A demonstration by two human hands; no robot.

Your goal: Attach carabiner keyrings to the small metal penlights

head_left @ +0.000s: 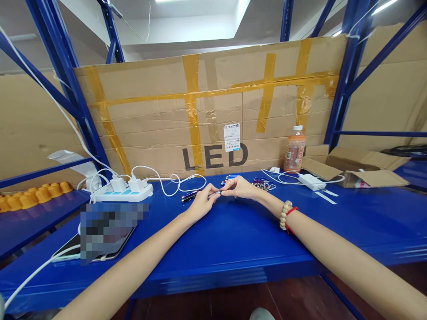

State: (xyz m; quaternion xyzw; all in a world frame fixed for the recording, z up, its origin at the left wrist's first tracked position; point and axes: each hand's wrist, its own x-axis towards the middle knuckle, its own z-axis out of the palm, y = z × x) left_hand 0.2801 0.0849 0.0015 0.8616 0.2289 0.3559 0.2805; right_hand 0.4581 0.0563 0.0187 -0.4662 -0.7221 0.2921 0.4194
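Note:
My left hand (202, 201) and my right hand (240, 188) meet above the blue tabletop, fingertips almost touching. Between them is a slim, pale pen-like piece (215, 194); the left fingers grip its body and the right thumb and fingers pinch its other end. Fingers cover much of it, so its exact form is hard to see. Just left of my left hand lie dark pens (189, 196). Behind my right hand are several thin blue pen-like sticks (230, 178), partly hidden. Small shiny metal and dark parts (264, 183) lie in a pile beyond my right wrist.
At left, a white power strip (125, 194) carries plugs and looping cables, with a tablet-like device (116, 249), partly blurred out, in front. An orange drink bottle (295, 149), a white adapter (312, 182) and an open cardboard box (367, 171) stand right. Cardboard (150, 129) backs the table.

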